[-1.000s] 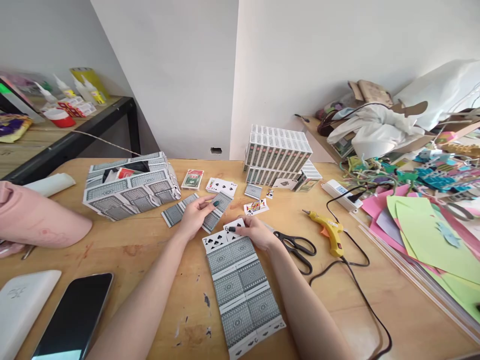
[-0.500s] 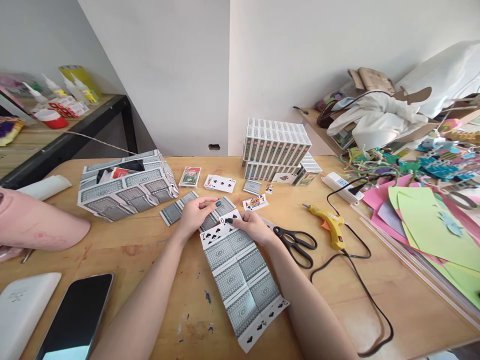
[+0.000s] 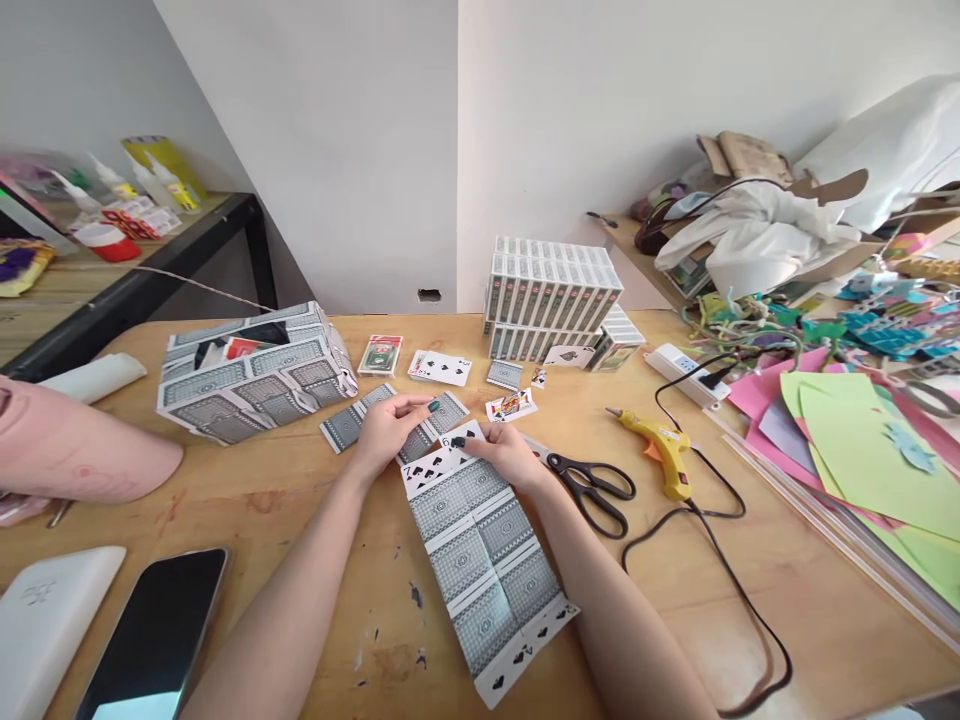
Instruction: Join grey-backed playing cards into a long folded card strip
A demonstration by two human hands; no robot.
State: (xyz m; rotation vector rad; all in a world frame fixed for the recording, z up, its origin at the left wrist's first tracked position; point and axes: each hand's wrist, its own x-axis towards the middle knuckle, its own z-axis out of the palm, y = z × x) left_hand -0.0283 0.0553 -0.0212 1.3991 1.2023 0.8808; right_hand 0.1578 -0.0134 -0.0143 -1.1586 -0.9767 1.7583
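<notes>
My right hand [image 3: 512, 457] pinches the far end of a panel of joined playing cards [image 3: 487, 545], its thumb over the flap with the six of spades. The panel's patterned backs face up, and white spade flaps bend out at its near and far ends. My left hand [image 3: 390, 428] is closed, thumb against fingers, at a second panel of face-down cards [image 3: 345, 427] lying just beyond. That hand hides part of this second panel. The two panels meet or overlap between my hands; I cannot tell whether they are attached.
Black-handled scissors [image 3: 592, 488] and a yellow glue gun [image 3: 660, 450] with its cord lie to the right. A box made of cards [image 3: 255, 385] stands at left, behind a phone [image 3: 154, 630]. Stacked card packs [image 3: 551, 300] stand at the back, near loose cards [image 3: 440, 368].
Almost nothing differs. Both hands keep their places on the cards, and the view has shifted very slightly.
</notes>
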